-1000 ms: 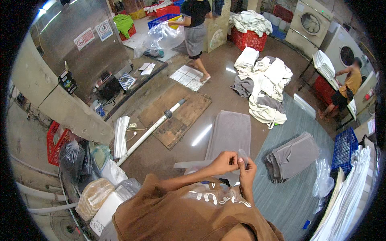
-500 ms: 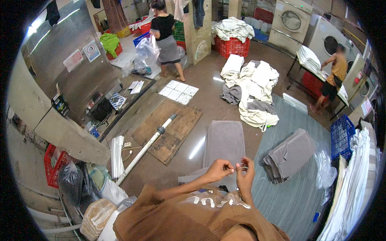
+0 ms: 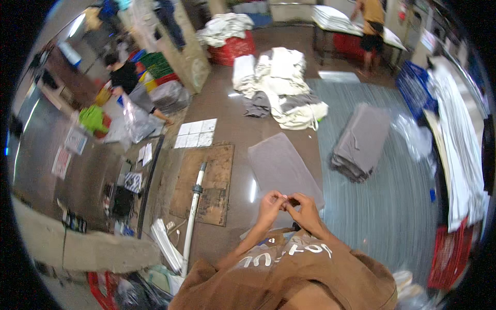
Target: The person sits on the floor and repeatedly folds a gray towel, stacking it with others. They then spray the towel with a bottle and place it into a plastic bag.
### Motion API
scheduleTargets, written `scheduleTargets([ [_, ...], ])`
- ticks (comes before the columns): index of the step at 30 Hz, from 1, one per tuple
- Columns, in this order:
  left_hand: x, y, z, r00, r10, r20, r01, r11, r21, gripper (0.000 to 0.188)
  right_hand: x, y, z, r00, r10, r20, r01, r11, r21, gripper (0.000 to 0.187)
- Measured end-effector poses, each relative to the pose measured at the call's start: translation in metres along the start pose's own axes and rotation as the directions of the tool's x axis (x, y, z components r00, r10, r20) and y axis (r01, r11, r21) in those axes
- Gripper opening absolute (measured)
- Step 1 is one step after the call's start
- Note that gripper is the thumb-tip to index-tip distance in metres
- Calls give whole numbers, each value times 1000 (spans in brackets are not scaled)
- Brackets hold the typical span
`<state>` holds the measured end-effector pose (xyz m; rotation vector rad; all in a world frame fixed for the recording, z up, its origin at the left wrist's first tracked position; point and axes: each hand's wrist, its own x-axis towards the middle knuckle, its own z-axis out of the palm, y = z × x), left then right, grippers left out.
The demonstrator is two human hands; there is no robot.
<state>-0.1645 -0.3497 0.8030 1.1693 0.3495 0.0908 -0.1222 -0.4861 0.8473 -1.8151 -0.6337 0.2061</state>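
Observation:
In front of my chest my left hand (image 3: 270, 207) and my right hand (image 3: 306, 211) come together, fingertips pinched and almost touching. Anything between them is too small to make out. Just beyond the hands a flat grey cloth (image 3: 285, 157) is spread, its near part hidden behind them. To the right lies a thick stack of folded grey cloths (image 3: 364, 137) on a grey-green mat (image 3: 382, 222).
Farther off is a heap of cream and grey linens (image 3: 281, 77), with a red basket (image 3: 233, 50) of linens behind. Left lie a wooden board (image 3: 181, 175) and a white pipe (image 3: 192, 219). Blue crate (image 3: 413, 90) and white folded sheets (image 3: 457, 139) line the right. Two people work farther away.
My view has turned right and tilted, so the surroundings shift and rotate. My hands have drawn closer together, fingertips meeting. The person at the left back now bends lower.

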Motion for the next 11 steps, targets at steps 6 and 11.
scheduleTargets([
  [6, -2, 20, 26, 990, 128, 56, -136, 973, 188, 17, -4, 10, -15, 994, 66, -90, -65, 998, 17, 16],
  [11, -3, 23, 28, 993, 72, 89, -90, 974, 208, 16, -14, 14, -17, 967, 121, -224, -83, 982, 169, 15],
])
